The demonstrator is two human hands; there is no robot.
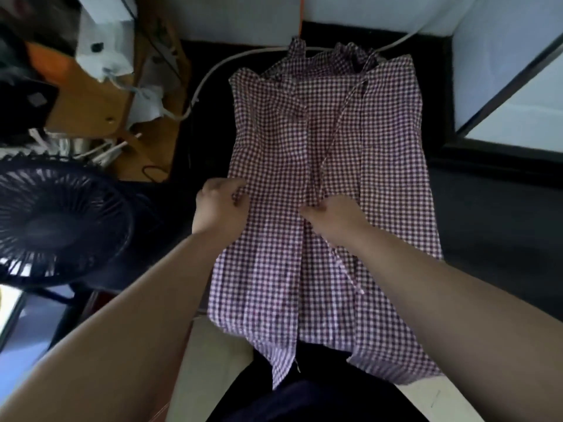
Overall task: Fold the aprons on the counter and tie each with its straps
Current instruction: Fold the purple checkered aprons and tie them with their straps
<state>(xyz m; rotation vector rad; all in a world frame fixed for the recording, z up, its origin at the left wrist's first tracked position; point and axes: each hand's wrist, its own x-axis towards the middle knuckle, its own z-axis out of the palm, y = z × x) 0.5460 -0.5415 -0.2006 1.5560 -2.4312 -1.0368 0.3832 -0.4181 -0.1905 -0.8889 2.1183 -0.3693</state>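
Presently: one checked apron (380, 166), purple-and-white gingham, lies lengthwise on the dark counter (475, 193). Its bib end is far from the person and its hem hangs over the near edge. A lengthwise fold edge runs down the middle of the cloth, so the left panel appears to be laid inward.

Hands:
- The left hand (221, 205) is curled round the apron's left edge, with cloth bunched in the fingers.
- The right hand (333, 219) pinches the fabric at the centre fold line, fingertips buried in the cloth.

A thin strap (341, 123) lies loose across the top of the apron, running diagonally from the bib end down towards the right hand.

Handling, by judgement:
- The cloth looks thin, light and limp, with no stiffness. It should drape, wrinkle and slide on the smooth counter rather than hold a crease unaided.
- The best holds are probably the side edges and the fold line, both hands at the same height so the panel turns over evenly.
- The overhanging hem may drag the piece towards the person.
- The strap is narrow and could get trapped inside a fold, so it is better kept on top and free for tying.

Writing: none is legible. No brand or label is visible on the apron, nor on the black fan (58, 223) to the left or the white cable (210, 74) behind.
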